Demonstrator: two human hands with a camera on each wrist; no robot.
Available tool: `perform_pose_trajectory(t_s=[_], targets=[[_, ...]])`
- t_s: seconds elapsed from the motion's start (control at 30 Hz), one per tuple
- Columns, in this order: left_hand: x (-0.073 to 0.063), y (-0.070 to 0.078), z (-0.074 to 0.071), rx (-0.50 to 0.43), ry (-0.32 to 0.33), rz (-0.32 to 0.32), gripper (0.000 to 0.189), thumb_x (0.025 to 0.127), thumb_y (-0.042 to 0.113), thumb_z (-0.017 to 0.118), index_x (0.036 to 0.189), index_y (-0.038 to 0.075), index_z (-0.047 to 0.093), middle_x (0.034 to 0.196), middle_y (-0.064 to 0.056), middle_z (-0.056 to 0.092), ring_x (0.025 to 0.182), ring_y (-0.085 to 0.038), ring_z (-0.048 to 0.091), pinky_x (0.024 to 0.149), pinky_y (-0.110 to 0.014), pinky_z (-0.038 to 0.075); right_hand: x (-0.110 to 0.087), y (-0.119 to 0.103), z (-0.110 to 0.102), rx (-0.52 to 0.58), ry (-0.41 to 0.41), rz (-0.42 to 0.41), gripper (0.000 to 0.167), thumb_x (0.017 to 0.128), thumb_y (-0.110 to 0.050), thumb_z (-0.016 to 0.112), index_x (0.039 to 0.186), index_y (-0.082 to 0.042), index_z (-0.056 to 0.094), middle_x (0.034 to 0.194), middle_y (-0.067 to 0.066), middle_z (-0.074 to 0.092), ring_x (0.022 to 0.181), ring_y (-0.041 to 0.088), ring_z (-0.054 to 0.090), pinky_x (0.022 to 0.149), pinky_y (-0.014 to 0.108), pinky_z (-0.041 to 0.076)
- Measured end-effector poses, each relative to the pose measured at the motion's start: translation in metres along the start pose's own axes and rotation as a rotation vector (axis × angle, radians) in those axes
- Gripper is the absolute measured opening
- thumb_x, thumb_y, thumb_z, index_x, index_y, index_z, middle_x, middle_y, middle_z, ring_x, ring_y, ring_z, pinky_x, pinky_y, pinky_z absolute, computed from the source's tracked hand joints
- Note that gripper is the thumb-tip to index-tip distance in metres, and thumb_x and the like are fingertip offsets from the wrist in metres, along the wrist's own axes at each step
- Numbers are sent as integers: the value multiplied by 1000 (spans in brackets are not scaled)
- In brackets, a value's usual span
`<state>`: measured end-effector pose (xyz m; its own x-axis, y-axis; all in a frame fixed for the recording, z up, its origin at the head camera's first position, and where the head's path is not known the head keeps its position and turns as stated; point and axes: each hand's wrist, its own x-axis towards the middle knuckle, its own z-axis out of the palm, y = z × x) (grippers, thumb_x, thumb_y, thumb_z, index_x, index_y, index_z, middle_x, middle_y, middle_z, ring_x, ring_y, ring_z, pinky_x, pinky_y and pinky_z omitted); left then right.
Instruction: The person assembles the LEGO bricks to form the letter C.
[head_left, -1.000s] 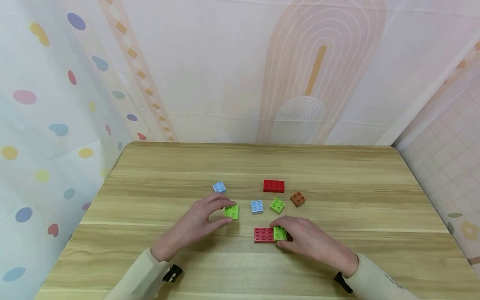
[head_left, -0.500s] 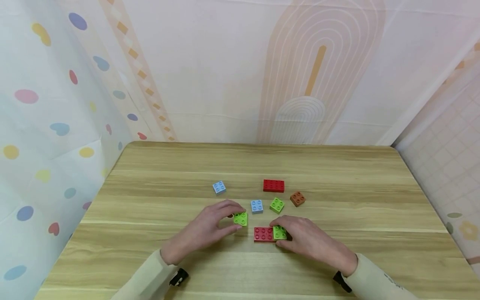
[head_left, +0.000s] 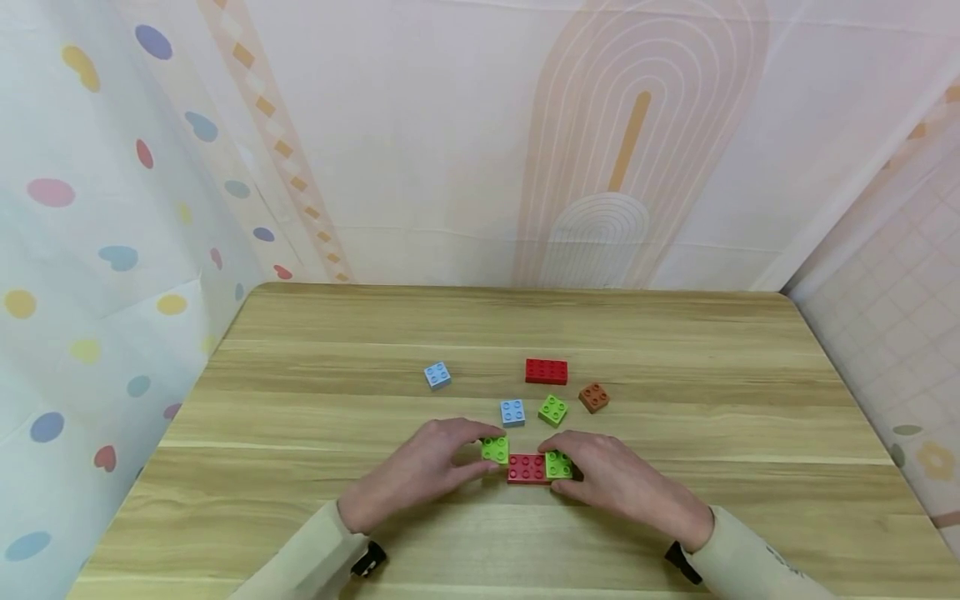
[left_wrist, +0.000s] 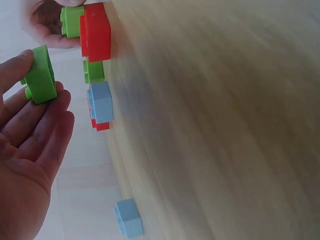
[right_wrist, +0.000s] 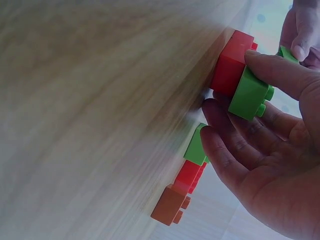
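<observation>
Green square studded brick (head_left: 495, 451) in left grip (head_left: 422, 468), wood-grain tabletop (head_left: 697, 358) below.

three green bricks (head_left: 495, 450), two red (head_left: 527, 469), two blue (head_left: 512, 413), one brown (head_left: 594, 398)

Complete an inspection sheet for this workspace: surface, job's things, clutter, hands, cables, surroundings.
Surface: wood-grain table.
Job's things: near red brick, stacked green brick on its right end; held green brick raised, apart from both.
Clutter: two blue bricks, far red brick, loose green brick, brown brick, all apart.
Hands: left hand pinches the held green brick; right hand grips the stacked one.
Cables: nothing seen.
Surroundings: patterned cloth behind and at both sides.
</observation>
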<state>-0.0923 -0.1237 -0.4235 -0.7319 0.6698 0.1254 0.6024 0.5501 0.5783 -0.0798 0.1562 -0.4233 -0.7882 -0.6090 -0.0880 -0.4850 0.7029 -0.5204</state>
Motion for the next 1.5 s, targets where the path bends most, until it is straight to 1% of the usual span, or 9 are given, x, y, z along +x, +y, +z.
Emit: perform_pose_trajectory(t_s=[0.13,0.27,0.37,0.5,0.7,0.8,0.97,1.33,1.5], targets=[[2,3,3,5,-33,-36,39,97,30,75,132,12,69,127,-3,72,114,-15,68,99,-38,57,0,0,0,0,3,-2,40,91,-19,82,126,-6,69,123,6,72,111,19,67,94,44,58],[4,6,6,0,-61,-63,39,98,30,74,133,13,69,125,-1,73,98,-8,68,92,-33,58,0,0,0,6,0,6,40,91,-19,82,126,-7,69,124,6,72,112,19,67,94,45,57],[5,7,8,1,-63,-60,39,98,29,74,132,12,69,123,-2,74,95,-6,68,89,-31,59,0,0,0,8,-3,11,40,91,-19,82,126,-7,69,123,6,72,112,19,67,94,45,57],[6,7,12,13,-64,-52,37,97,26,75,131,10,69,122,-3,74,104,-11,70,92,-34,59,0,0,0,9,-8,17,40,90,-20,83,126,-7,69,123,5,72,111,19,66,94,45,57],[8,8,13,21,-75,-44,38,96,26,76,130,9,69,122,-4,74,105,-11,70,93,-33,59,1,-1,0,13,-11,29,40,90,-20,83,126,-8,69,123,5,72,111,19,66,94,45,57],[9,7,15,24,-80,-43,37,96,26,76,129,9,70,120,-3,75,101,-7,69,91,-31,59,1,0,0,12,-10,29,40,90,-20,83,126,-8,69,122,5,72,110,18,66,93,45,57],[9,6,18,20,-85,-42,35,96,25,77,126,8,71,111,0,75,85,-2,61,82,-25,57,1,0,1,6,-5,23,39,90,-19,83,125,-8,70,121,3,72,106,15,66,90,43,58],[11,7,17,35,-109,-22,34,96,24,77,125,7,73,115,-1,75,93,-2,64,87,-27,58,1,-1,0,19,-13,38,38,90,-20,83,124,-9,70,120,2,71,105,14,65,91,43,57],[12,5,18,20,-115,-13,32,95,24,78,123,7,74,111,1,76,87,-1,62,82,-23,57,1,-1,0,14,-6,33,38,90,-20,83,124,-9,70,119,1,72,104,13,65,89,41,57]])
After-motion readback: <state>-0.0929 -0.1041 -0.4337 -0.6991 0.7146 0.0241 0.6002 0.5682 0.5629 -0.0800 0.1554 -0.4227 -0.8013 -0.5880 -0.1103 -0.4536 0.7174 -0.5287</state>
